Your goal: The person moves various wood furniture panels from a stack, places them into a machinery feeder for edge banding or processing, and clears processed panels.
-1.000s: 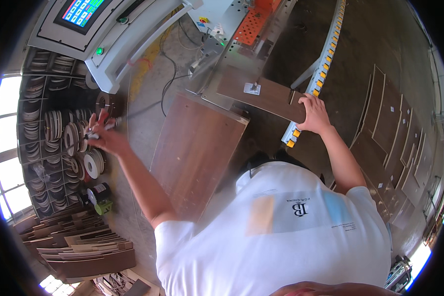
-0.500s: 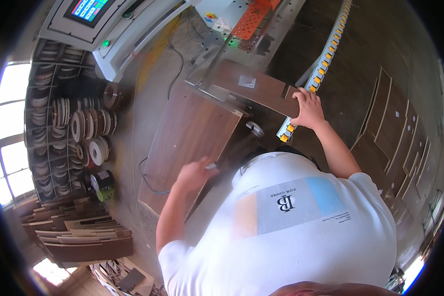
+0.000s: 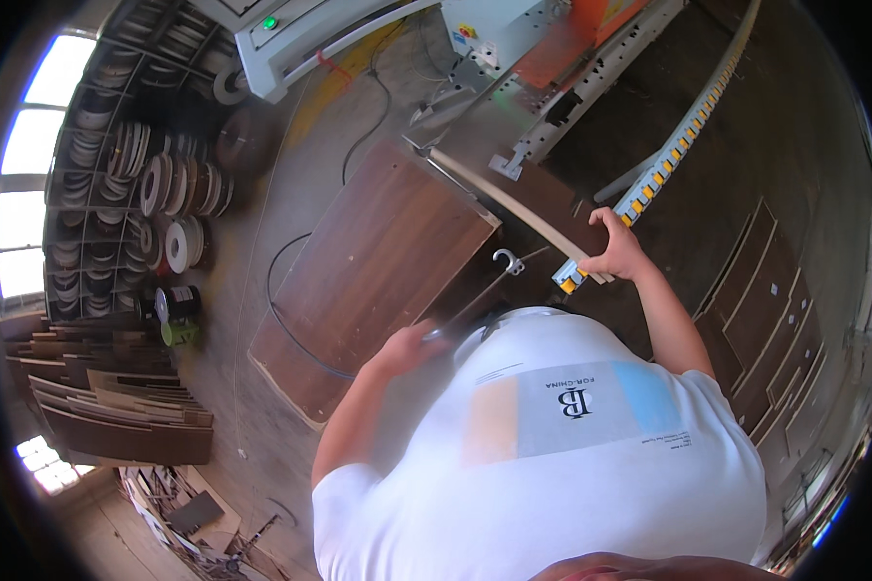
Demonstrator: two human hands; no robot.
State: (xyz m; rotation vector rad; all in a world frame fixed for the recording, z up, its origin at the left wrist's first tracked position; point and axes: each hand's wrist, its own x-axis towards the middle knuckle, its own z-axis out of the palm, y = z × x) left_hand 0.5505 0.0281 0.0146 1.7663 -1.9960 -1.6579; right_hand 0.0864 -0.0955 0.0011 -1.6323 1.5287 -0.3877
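My right hand (image 3: 618,250) grips the near end of a brown board (image 3: 550,199), its thumb by the pale long edge and its fingers across the far side. The board is tilted so that this edge faces me, and a white label (image 3: 504,167) is on its face. The board's far end lies at the machine's metal bed (image 3: 557,121). My left hand (image 3: 402,351) is closed around a small silvery thing, blurred, beside my waist. A silver hook (image 3: 507,260) stands out between my hands; whether it joins what my left hand holds, I cannot tell.
A large brown wooden panel (image 3: 388,261) lies at left, a black cable (image 3: 279,300) beside it. A roller rail with yellow wheels (image 3: 661,174) runs off to the far right. Boards (image 3: 765,300) lie at right; edging rolls (image 3: 170,184) fill a rack at left.
My right hand has tilted the board, so its pale edge now shows. My left hand has moved slightly right and toward my waist. The whole view has shifted.
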